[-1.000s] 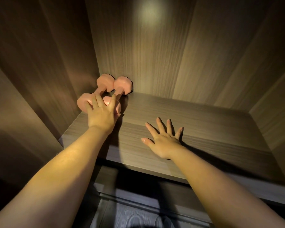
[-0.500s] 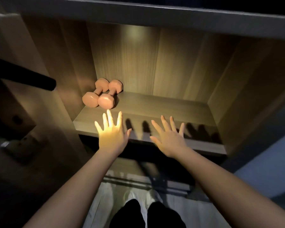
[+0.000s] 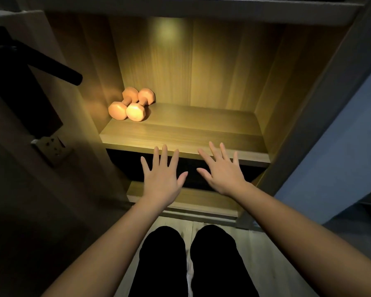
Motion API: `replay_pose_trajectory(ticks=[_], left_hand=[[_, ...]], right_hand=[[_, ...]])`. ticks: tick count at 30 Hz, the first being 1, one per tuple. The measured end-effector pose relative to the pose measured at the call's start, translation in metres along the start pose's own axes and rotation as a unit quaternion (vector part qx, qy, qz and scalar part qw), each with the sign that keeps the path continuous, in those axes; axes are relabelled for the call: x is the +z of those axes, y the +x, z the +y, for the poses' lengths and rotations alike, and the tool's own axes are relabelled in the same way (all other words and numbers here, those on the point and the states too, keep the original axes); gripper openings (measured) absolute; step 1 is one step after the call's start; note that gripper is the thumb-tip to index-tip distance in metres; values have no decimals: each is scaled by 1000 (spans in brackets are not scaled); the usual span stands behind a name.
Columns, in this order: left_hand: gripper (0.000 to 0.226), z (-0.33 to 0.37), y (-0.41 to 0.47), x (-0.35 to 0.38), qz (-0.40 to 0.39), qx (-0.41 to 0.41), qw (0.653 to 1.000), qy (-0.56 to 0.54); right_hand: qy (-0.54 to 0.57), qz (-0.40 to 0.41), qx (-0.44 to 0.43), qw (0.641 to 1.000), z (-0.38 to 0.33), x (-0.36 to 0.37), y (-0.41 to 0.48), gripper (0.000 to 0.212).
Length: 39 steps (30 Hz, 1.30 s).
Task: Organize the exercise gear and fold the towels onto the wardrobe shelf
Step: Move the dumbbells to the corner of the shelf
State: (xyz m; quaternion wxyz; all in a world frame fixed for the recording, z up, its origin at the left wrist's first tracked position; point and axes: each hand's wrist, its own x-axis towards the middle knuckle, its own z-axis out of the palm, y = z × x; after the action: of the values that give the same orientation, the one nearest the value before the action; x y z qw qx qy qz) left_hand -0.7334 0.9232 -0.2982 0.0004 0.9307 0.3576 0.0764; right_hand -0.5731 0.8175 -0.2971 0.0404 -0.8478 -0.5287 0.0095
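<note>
Setting: a wooden wardrobe niche lit from above, its back panel (image 3: 201,61) glowing, and the wardrobe shelf (image 3: 191,133) running across just beyond both sets of fingertips.
Exercise gear: two pink dumbbells (image 3: 135,111) lie side by side, touching, in the far corner of the shelf, up and to the left of the left hand and well apart from the right one. Their handles point toward the back panel.
Left hand (image 3: 161,179): palm down, fingers straight and spread, grasping nothing. It hovers before the shelf's front edge, and I cannot tell whether the fingertips touch it.
Right hand (image 3: 223,174): just beside the left, spread the same way and empty, its fingertips overlapping the shelf's front edge.
Shelf space: the bare boards ahead of the right hand look roomy enough for a stack of towels.
Below the hands: a lower ledge (image 3: 201,202), then the person's legs (image 3: 163,254) in black on a pale floor.
Left of the hands: a black bar (image 3: 51,67) juts out, with a wall socket (image 3: 51,146) under it.
Right of the hands: a blue wall (image 3: 341,146).
Step in hand: the weights look settled, so I judge the gear part done and the hands free.
Next move: no towel is in view, so the person must turn away to find one, fold it flat, then set it on the bare boards clear of the dumbbells.
</note>
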Motion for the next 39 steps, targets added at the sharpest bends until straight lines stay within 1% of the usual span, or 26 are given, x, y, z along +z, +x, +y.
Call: replay_pose_trajectory(ticks=[2, 4, 6, 8, 11, 13, 15, 17, 19, 21, 25, 28, 34, 39], left_hand=[[70, 3, 14, 11, -28, 6, 1000, -3], [69, 6, 29, 21, -73, 20, 997, -20], [69, 6, 45, 26, -115, 33, 992, -34], [69, 6, 56, 16, -159, 38, 985, -48], [68, 9, 58, -23, -217, 43, 973, -64], [68, 13, 53, -58, -261, 48, 962, -70], [69, 20, 46, -98, -301, 55, 949, -73], [68, 25, 44, -134, -323, 65, 941, -73], [68, 29, 45, -163, -323, 85, 940, -67], [68, 32, 51, -181, -305, 117, 943, -67], [67, 40, 67, -189, -274, 164, 944, -81], [67, 59, 74, -191, -276, 195, 938, -76], [67, 133, 77, -189, -285, 295, 910, -59], [66, 218, 81, -176, -290, 342, 893, -48]], right_hand=[[-30, -11, -7, 999, 5, 8, 11, 63], [-58, -39, -10, 998, 11, 18, 22, 64], [-62, -78, -1, 995, 16, 21, 33, 65], [-41, -128, 17, 991, 18, 9, 38, 64], [4, -189, 46, 981, 18, -27, 30, 64], [9, -223, 48, 974, 13, -59, 16, 66], [12, -243, 58, 968, 5, -94, -1, 66], [31, -246, 81, 965, -2, -127, -17, 65], [49, -238, 98, 965, -7, -154, -32, 65], [60, -222, 115, 966, -8, -168, -44, 64], [70, -190, 162, 966, 3, -174, -62, 64], [85, -182, 215, 956, 21, -175, -77, 63], [87, -141, 292, 942, 81, -178, -108, 62], [91, -128, 331, 931, 152, -183, -138, 62]])
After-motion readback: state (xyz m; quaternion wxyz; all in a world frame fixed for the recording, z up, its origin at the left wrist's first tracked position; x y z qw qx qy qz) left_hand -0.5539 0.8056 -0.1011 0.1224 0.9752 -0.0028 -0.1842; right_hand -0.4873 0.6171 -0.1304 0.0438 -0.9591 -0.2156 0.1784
